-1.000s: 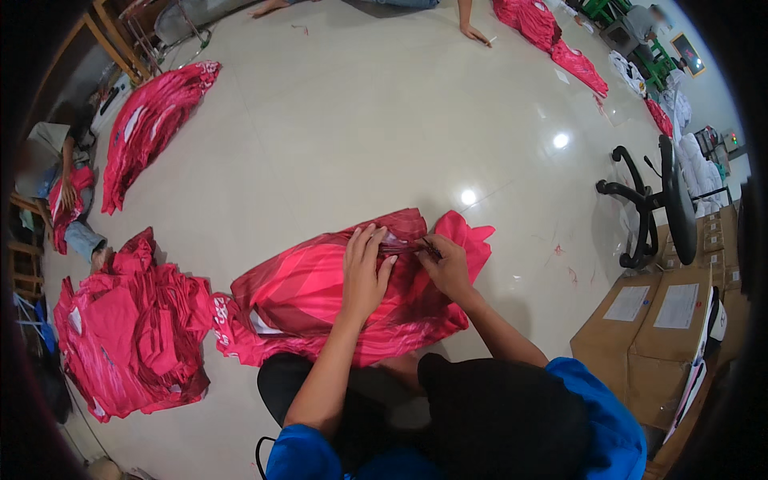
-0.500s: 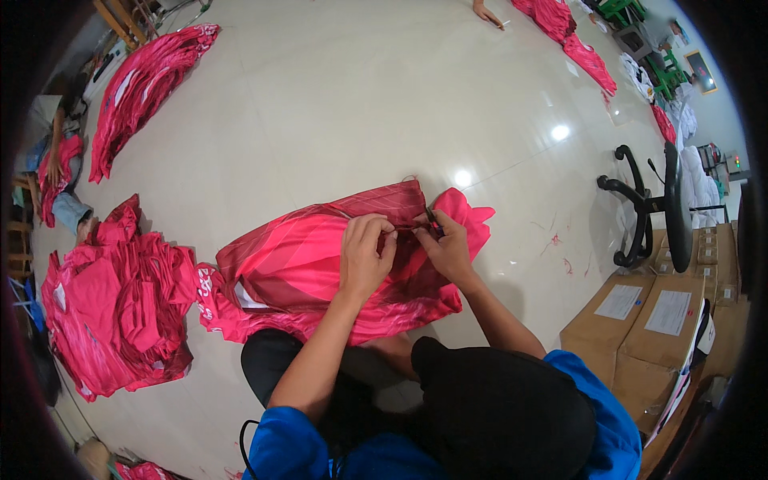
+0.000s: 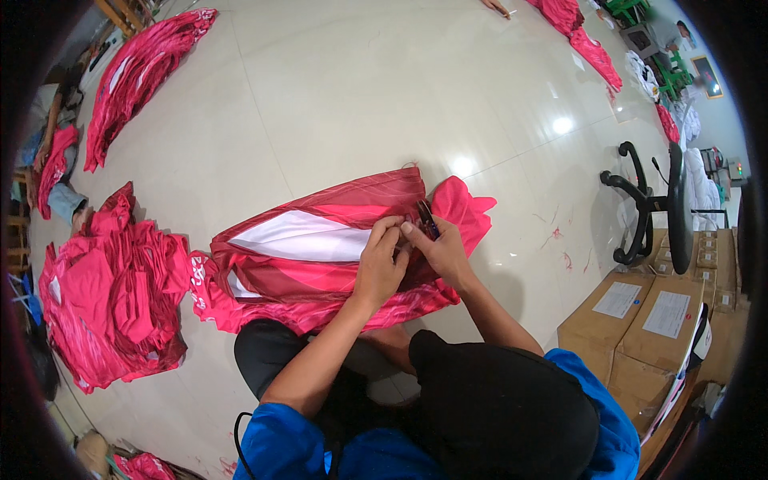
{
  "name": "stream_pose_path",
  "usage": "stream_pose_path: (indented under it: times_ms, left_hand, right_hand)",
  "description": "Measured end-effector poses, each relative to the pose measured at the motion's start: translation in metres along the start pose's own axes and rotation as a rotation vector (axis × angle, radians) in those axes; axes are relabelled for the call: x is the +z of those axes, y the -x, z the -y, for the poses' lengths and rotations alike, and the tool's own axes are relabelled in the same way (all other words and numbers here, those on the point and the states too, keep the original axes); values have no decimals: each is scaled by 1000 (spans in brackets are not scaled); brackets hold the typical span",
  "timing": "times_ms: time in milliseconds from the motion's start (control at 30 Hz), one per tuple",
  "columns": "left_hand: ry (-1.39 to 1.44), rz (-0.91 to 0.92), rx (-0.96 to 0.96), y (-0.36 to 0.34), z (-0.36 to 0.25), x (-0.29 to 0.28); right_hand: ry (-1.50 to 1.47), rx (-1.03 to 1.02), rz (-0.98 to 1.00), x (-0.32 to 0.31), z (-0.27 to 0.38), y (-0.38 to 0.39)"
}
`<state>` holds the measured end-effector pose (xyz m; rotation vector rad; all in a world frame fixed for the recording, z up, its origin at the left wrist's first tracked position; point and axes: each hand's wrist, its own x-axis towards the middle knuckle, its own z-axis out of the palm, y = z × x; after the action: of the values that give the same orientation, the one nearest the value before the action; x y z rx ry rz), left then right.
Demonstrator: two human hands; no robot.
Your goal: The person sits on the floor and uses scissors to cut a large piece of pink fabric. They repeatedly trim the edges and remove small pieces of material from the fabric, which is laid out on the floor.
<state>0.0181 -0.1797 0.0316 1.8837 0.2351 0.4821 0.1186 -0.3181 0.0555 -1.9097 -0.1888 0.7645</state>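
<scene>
A pink-red and maroon jersey (image 3: 320, 276) lies spread on the floor before my folded legs, and its white inner side shows through a gap. My left hand (image 3: 382, 268) is closed in a pinch on the jersey's edge near its right end. Close beside it, my right hand (image 3: 445, 252) is closed around small dark thread snips (image 3: 426, 218), whose blades point up and away from me. Thumb and fingertips of both hands nearly meet over the cloth. What exactly lies between them is too small to make out.
A heap of pink-red garments (image 3: 120, 296) sits at the left, and another pile (image 3: 144, 84) farther back. Cardboard boxes (image 3: 612, 308) and a black swivel chair (image 3: 676, 208) stand at the right. Thread scraps (image 3: 558, 233) litter the tiles. Another person's hand (image 3: 497, 8) shows at the far edge.
The jersey has opened out, baring a wide strip of white inside. My left hand has shifted slightly right, and the snips now point more upright in my right hand.
</scene>
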Motion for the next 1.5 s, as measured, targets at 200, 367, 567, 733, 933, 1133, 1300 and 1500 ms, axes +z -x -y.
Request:
stream_pose_path:
  times_ms: [200,367,567,733,933,1133,1300,1500]
  left_hand:
    - [260,-96,-252,8,33,11]
    - [88,18,-109,-22,32,-4]
    - [192,127,-263,-41,30,-12]
    - [154,143,-151,-35,41,-8]
    - [71,153,-110,-42,11,-16]
    - [18,146,-82,-33,10,-14]
    - [-33,116,-58,-33,9,-12]
    - [22,111,-88,-33,12,-13]
  right_hand:
    - [-169,-136,-84,7,-6,-4]
    - [-132,-105,-88,0,-1,4]
    - [-155,29,-30,-18,-9,-10]
    - [-1180,254,146,-88,46,-91]
    - [-1384,-82,404,-113,134,-136]
    - [-1333,-75,365,-105,142,-141]
    - [-1316,-93,391,-107,136,-145]
    - [-1223,-64,238,-102,150,-154]
